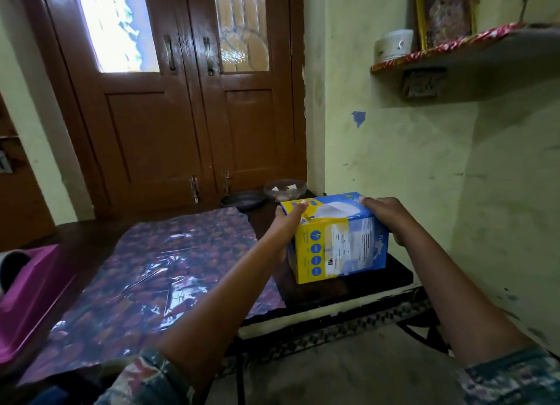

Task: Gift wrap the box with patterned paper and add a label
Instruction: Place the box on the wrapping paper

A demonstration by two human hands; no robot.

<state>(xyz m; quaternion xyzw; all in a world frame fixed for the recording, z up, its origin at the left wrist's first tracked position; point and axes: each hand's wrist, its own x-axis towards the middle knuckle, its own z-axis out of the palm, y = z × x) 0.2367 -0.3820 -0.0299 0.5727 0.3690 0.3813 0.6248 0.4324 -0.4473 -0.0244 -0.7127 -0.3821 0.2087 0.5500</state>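
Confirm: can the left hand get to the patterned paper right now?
Probably yes: the left hand grips the box just beside the patterned paper, which lies flat with nothing on it; it must release the box first.

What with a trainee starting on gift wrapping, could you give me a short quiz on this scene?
1. True or false: the box lies on the paper.
2. How many hands grip the box? A) none B) one C) two
3. Fill in: the paper is spread to the box's ____.
Key: 1 false, the box is beside the paper. 2 C, the left hand and the right hand. 3 left.
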